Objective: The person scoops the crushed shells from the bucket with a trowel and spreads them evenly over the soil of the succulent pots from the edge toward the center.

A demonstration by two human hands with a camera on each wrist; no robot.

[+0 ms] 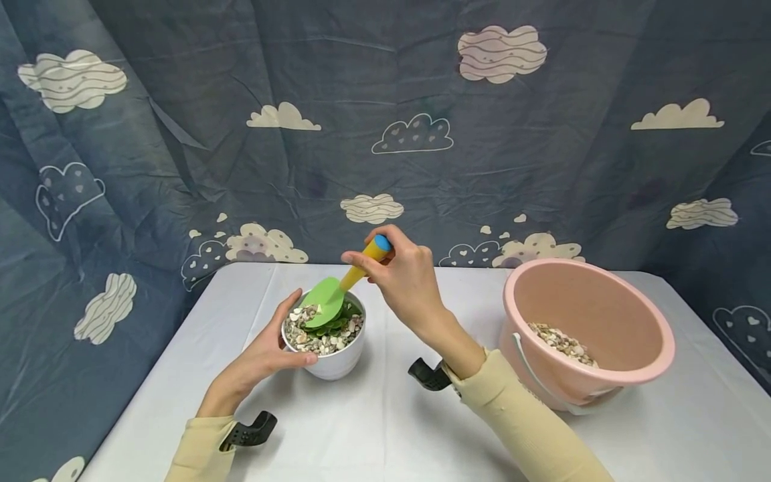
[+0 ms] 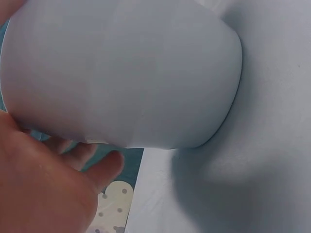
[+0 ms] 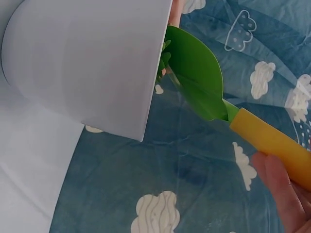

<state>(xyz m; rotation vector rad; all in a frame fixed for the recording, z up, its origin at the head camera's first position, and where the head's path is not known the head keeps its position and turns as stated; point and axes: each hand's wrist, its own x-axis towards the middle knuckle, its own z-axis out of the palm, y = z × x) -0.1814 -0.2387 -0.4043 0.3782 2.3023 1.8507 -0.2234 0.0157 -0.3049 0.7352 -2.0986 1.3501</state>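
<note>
In the head view a white pot (image 1: pixel 337 363) stands on the table, with pale pebbles (image 1: pixel 328 344) and a green leafy plant (image 1: pixel 332 327) in it. My left hand (image 1: pixel 265 351) grips the pot's rim from the left, thumb in front and fingers behind. My right hand (image 1: pixel 405 273) holds a toy trowel by its yellow handle (image 1: pixel 360 265), which ends in a blue cap. The trowel's green blade (image 1: pixel 325 300) tilts down over the pot, touching or close above the pebbles and leaves. In the right wrist view the blade (image 3: pixel 197 73) reaches to the pot's rim.
A pink bucket (image 1: pixel 587 294) with a pale handle stands at the right of the table and holds more pebbles (image 1: pixel 563 345). A white cloth (image 1: pixel 337 428) covers the table. Behind hangs a dark blue curtain (image 1: pixel 337 60) with cloud prints.
</note>
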